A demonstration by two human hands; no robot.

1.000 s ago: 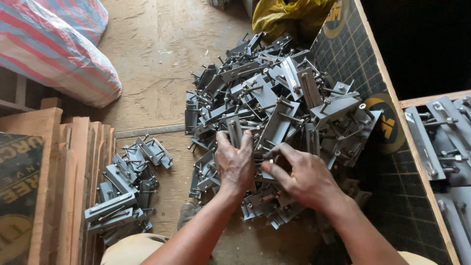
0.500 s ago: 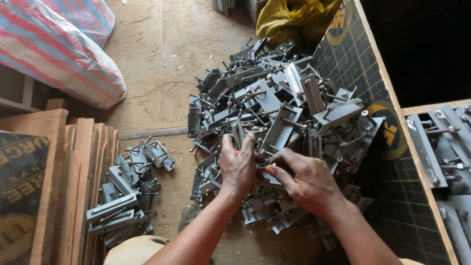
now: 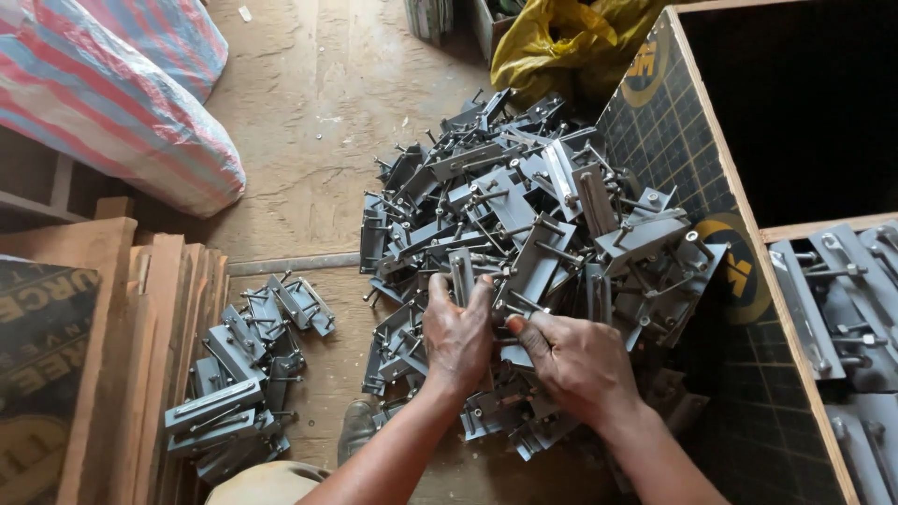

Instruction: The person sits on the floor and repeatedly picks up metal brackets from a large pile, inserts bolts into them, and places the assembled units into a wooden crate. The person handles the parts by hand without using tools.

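A big heap of grey metal brackets with bolts (image 3: 533,215) lies on the wooden floor in the middle of the head view. My left hand (image 3: 456,339) is at the heap's near edge, its fingers and thumb closed around one upright grey bracket (image 3: 460,273). Right beside it, my right hand (image 3: 575,363) rests on the heap with its fingers curled over other brackets; its thumb points toward the left hand. Whether the right hand grips a piece is hidden under its fingers.
A smaller pile of the same brackets (image 3: 245,374) lies at the left, next to stacked wooden boards (image 3: 140,355). A striped woven sack (image 3: 103,103) sits at far left, a yellow bag (image 3: 552,42) at the top, and a dark panelled box wall (image 3: 683,150) at right.
Both hands have shifted slightly within the heap; the left hand's fingers have closed higher on the upright bracket. The piles have not moved.
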